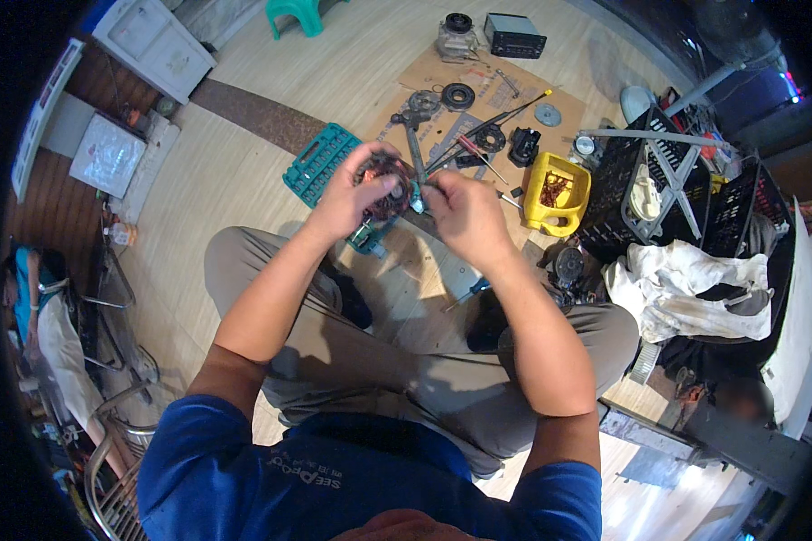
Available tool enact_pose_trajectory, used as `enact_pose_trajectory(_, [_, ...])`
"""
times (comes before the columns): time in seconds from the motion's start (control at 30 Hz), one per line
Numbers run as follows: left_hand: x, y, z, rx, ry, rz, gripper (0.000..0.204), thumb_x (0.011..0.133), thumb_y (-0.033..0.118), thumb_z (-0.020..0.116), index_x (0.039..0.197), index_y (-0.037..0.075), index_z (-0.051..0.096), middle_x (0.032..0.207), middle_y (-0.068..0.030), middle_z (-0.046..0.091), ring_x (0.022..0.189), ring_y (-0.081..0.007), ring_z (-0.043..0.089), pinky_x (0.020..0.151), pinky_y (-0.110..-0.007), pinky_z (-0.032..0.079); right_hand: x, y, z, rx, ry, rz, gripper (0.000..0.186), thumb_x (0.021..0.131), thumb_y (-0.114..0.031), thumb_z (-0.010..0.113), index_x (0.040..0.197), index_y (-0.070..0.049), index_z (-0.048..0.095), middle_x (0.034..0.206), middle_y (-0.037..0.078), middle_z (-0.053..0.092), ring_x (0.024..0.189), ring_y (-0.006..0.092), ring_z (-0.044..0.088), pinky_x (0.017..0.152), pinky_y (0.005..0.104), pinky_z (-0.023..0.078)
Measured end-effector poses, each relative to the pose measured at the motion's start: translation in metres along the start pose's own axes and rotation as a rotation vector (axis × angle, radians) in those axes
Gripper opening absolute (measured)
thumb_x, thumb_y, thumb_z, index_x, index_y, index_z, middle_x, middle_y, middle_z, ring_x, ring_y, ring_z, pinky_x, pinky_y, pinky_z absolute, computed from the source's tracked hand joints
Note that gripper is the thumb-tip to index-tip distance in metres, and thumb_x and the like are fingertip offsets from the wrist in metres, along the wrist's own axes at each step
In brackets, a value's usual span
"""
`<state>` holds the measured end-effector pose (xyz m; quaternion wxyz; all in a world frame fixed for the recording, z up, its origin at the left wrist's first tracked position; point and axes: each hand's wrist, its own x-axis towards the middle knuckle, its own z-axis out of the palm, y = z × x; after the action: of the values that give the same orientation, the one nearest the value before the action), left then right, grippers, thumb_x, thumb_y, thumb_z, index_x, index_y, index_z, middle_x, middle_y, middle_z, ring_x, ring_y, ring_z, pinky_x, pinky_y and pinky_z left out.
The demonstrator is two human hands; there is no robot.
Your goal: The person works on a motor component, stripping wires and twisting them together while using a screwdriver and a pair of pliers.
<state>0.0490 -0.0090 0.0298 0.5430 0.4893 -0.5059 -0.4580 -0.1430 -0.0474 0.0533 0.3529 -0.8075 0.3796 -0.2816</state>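
Observation:
My left hand is closed around a round, dark part with reddish copper-like windings, held up above the floor before my knees. Just to its right, the fingers of my right hand are pinched together close to the part's edge. What they hold is too small and blurred to name. A small shiny bluish piece shows between the hands. Behind them lies a hammer, and a green socket tool case is partly hidden by my left hand.
Cardboard bears several machine parts, including a black ring, and a red-handled screwdriver. To the right stand a cut-open yellow jug with rusty bits and a black crate. A blue-handled screwdriver lies between my legs. Another person sits far left.

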Motion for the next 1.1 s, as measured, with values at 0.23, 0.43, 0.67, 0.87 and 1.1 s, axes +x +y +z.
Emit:
enact_pose_trajectory(0.23, [0.0, -0.007, 0.008, 0.385, 0.1, 0.044, 0.03, 0.083, 0.009, 0.064, 0.111, 0.005, 0.054, 0.097, -0.0059, 0.061, 0.09, -0.0131, 0.058, 0.081, -0.026, 0.046, 0.002, 0.009, 0.006, -0.226, 0.007, 0.048, 0.011, 0.084, -0.014, 0.062, 0.085, -0.004, 0.059, 0.074, 0.021, 0.061, 0.075, 0.0397, 0.061, 0.064, 0.046, 0.047])
enact_pose_trajectory(0.43, [0.005, -0.003, -0.01, -0.591, -0.087, -0.307, 0.03, 0.087, 0.013, 0.056, 0.114, 0.001, 0.05, 0.099, -0.0121, 0.062, 0.091, -0.021, 0.064, 0.077, -0.033, 0.054, 0.001, -0.007, 0.001, -0.146, 0.003, -0.025, 0.013, 0.084, -0.015, 0.063, 0.082, -0.003, 0.061, 0.072, 0.021, 0.06, 0.071, 0.0398, 0.06, 0.061, 0.0434, 0.047])
enact_pose_trajectory(0.67, [0.007, -0.01, -0.017, -0.691, -0.101, -0.423, 0.03, 0.091, 0.018, 0.052, 0.117, 0.003, 0.051, 0.106, -0.0135, 0.063, 0.094, -0.0229, 0.064, 0.078, -0.036, 0.054, 0.0, 0.0, 0.0, -0.078, 0.025, -0.038, 0.012, 0.084, -0.015, 0.063, 0.083, -0.003, 0.062, 0.07, 0.021, 0.059, 0.069, 0.0392, 0.06, 0.06, 0.0426, 0.047])
enact_pose_trajectory(0.87, [0.008, -0.01, -0.032, -0.84, -0.327, -0.449, 0.038, 0.091, 0.023, 0.048, 0.124, 0.004, 0.047, 0.122, -0.0138, 0.057, 0.106, -0.0256, 0.059, 0.087, -0.041, 0.051, -0.001, 0.003, -0.005, 0.002, 0.068, -0.03, 0.014, 0.083, -0.015, 0.062, 0.078, -0.002, 0.06, 0.071, 0.021, 0.06, 0.07, 0.0404, 0.06, 0.062, 0.0464, 0.048])
enact_pose_trajectory(1.1, [0.009, -0.004, -0.027, -0.798, -0.086, -0.308, 0.039, 0.099, 0.028, 0.04, 0.128, 0.003, 0.044, 0.115, -0.0169, 0.06, 0.101, -0.0263, 0.062, 0.083, -0.041, 0.052, 0.0, 0.01, -0.009, 0.085, 0.053, 0.043, 0.014, 0.086, -0.016, 0.062, 0.091, -0.003, 0.066, 0.072, 0.017, 0.062, 0.063, 0.0252, 0.06, 0.06, 0.0336, 0.046])
